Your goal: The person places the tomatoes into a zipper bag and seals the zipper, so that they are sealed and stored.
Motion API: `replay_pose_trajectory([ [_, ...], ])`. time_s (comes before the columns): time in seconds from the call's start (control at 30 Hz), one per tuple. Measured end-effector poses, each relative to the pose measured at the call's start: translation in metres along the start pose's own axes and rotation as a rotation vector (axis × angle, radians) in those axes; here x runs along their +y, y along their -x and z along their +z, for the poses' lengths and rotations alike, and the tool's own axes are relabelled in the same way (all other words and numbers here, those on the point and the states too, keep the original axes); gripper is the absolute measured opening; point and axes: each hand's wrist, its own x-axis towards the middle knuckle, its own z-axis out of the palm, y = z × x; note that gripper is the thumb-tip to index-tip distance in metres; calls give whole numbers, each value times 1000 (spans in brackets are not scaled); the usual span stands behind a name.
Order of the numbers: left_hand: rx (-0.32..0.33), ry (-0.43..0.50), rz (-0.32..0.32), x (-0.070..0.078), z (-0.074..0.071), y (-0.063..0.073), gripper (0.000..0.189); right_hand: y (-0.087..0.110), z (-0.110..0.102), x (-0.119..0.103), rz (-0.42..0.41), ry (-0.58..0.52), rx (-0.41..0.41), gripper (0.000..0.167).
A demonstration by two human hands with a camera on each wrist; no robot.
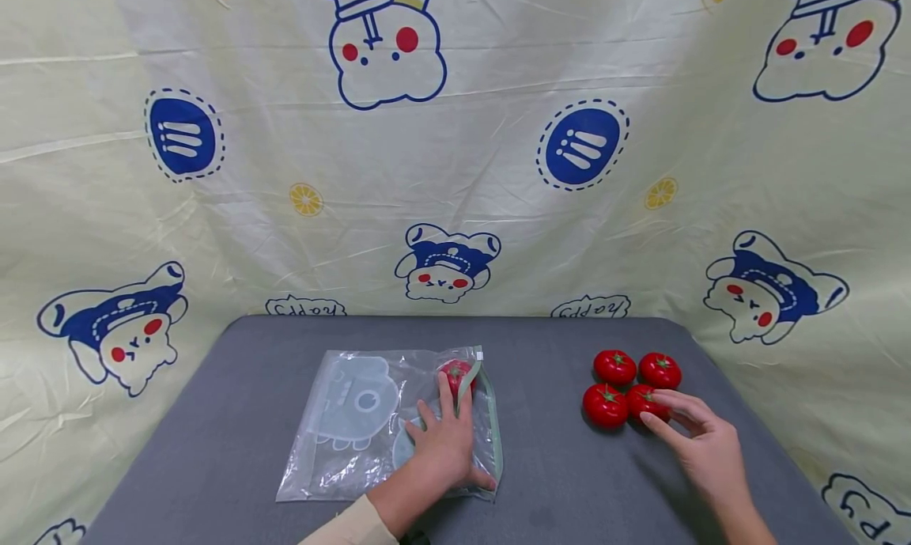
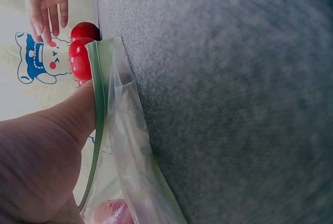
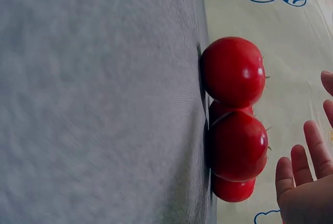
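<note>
A clear zip bag (image 1: 306,458) with a green zip edge and a pale cartoon print lies flat on the table. Inside it, near the zip edge, sits one red tomato (image 1: 453,373). Across the bag's right part my left hand (image 1: 444,446) rests with fingers spread, the fingertips near that tomato. How far the hand reaches past the green edge (image 2: 99,130), I cannot tell. Several glossy red tomatoes (image 1: 606,406) stand in a cluster at the right. My right hand (image 1: 704,442) hovers at the nearest right one (image 1: 644,401), its fingers loosely extended and apart from the tomatoes (image 3: 239,146) in the right wrist view.
The grey table (image 1: 541,482) extends between the bag and the tomato cluster. A pale cloth (image 1: 498,181) with cartoon prints hangs behind and along the sides of the table.
</note>
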Motion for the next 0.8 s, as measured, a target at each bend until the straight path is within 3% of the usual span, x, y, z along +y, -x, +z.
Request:
replay_pose_trajectory([
  [0.2,3,6,2,0,1,0,138,-6,-5,7,11,17,-22,45],
  [0.53,13,11,8,-1,1,0,137,-16,-13,17,133,85,-100,60],
  [0.8,28,11,14,-1,1,1,138,-20,-15,20,206,64,-132,69],
])
